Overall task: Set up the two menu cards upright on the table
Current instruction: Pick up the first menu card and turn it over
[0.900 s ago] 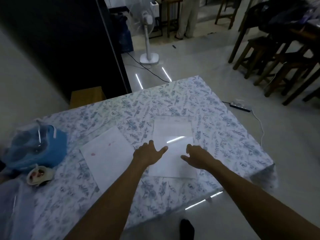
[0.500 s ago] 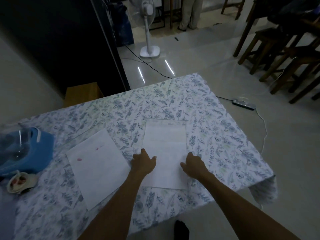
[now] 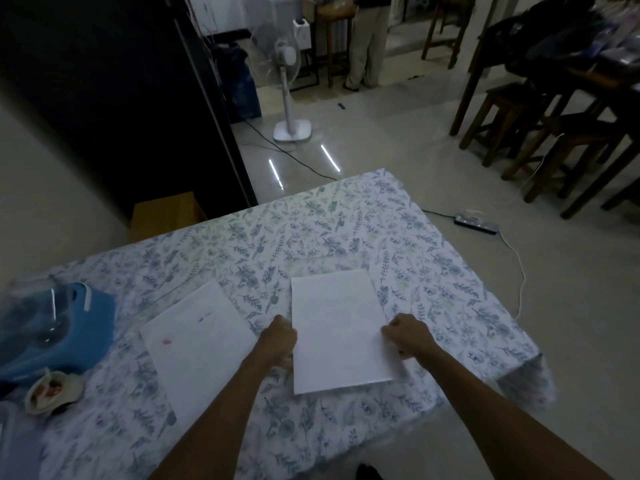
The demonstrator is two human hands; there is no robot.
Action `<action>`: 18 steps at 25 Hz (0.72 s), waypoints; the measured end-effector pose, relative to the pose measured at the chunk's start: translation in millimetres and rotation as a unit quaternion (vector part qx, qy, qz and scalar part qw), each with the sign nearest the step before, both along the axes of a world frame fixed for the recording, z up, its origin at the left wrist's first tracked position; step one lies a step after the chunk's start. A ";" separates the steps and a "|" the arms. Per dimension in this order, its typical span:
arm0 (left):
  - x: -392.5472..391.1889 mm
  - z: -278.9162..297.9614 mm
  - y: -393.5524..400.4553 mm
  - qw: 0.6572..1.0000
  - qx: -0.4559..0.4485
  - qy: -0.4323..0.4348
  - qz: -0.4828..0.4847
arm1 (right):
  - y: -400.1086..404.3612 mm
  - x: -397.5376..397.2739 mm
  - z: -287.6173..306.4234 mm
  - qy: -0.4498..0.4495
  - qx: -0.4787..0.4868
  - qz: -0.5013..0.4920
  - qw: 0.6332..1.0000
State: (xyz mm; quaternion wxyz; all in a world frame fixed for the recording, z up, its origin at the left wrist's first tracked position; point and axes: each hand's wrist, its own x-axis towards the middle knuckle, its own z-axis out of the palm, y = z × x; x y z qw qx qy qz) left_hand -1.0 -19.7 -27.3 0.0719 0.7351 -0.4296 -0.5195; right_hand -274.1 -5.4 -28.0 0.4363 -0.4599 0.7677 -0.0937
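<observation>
Two white menu cards are on the floral tablecloth (image 3: 346, 223). The right menu card (image 3: 337, 327) is gripped at both side edges: my left hand (image 3: 278, 336) on its left edge, my right hand (image 3: 407, 336) on its right edge. Its far end looks raised a little off the cloth, the near edge toward me. The left menu card (image 3: 195, 344) lies flat, untouched, with small red marks on it.
A blue bag with clear plastic (image 3: 52, 327) and a small crumpled wrapper (image 3: 52, 389) sit at the table's left end. The table's right corner (image 3: 533, 358) is close. Beyond stand a fan (image 3: 287, 81), stools (image 3: 540, 133) and a power strip (image 3: 476, 224) on the floor.
Both hands slid from on top of the right card to its side edges and closed on them. The card now looks shorter, its far end lifting. The left card stayed put.
</observation>
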 end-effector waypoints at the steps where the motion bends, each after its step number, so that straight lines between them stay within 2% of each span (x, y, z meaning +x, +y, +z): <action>1: 5.3 6.6 0.2 0.999 0.006 0.047 0.001 | -0.2 -3.9 13.3 -0.003 -0.008 -0.003 1.000; 3: 11.6 30.7 6.9 0.989 0.013 0.144 0.017 | 1.6 -9.8 37.8 -0.001 -0.022 -0.033 0.999; 4: 15.8 42.4 11.8 0.988 -0.010 0.152 -0.004 | 5.9 -10.5 54.5 0.003 -0.012 -0.047 0.999; 7: 32.6 63.3 19.1 0.982 -0.109 0.121 -0.097 | 14.5 -13.6 79.4 -0.012 -0.002 -0.001 1.000; 9: 46.2 73.4 21.8 0.973 -0.160 0.096 -0.138 | 24.8 -14.1 98.6 -0.060 0.006 -0.019 0.998; 11: 53.5 82.8 19.4 0.965 -0.202 0.087 -0.140 | 33.6 -12.4 113.9 -0.142 0.000 -0.049 0.989; 13: 54.2 97.2 12.3 0.959 -0.246 0.062 -0.125 | 29.4 -9.1 125.8 -0.142 -0.030 -0.027 0.989; 18: 44.7 115.9 -17.3 0.945 -0.305 -0.002 -0.114 | -9.1 -2.4 133.3 0.074 -0.168 0.035 0.982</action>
